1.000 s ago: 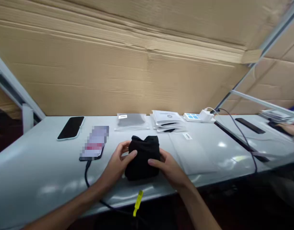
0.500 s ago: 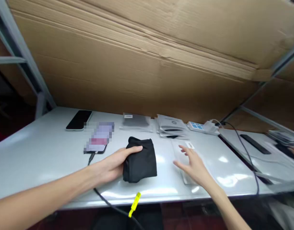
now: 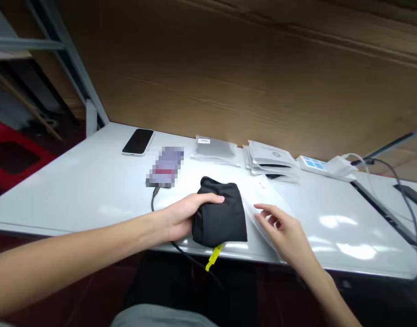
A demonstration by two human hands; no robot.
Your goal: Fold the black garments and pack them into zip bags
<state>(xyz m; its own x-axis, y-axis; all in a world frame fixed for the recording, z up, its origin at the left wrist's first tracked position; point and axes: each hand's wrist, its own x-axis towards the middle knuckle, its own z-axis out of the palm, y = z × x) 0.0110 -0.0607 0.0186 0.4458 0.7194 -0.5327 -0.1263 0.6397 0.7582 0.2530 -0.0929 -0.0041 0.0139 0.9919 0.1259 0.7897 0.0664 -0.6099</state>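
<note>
A folded black cloth (image 3: 225, 218) is gripped in my left hand (image 3: 181, 217), thumb on top and the other fingers underneath, just above the table's front edge. To its right my right hand (image 3: 285, 229) has its thumb and index finger drawn together at the edge of a clear plastic bag (image 3: 264, 190), the other fingers curled. The bag is slanted and its near part is partly hidden behind this hand. A yellow tag (image 3: 214, 258) on a black cable shows just below the cloth.
A dark phone (image 3: 138, 141) and a blurred-out phone (image 3: 165, 167) with a cable lie at left. Flat bagged packs (image 3: 215, 152) and a stack of bags (image 3: 271, 159) stand along the cardboard wall (image 3: 211, 81). A power strip (image 3: 312, 164) with cords sits right.
My right hand has closed its fingers at the plastic bag's edge, and the bag has shifted left toward the cloth. My left hand keeps the cloth. The view has tilted down and turned left.
</note>
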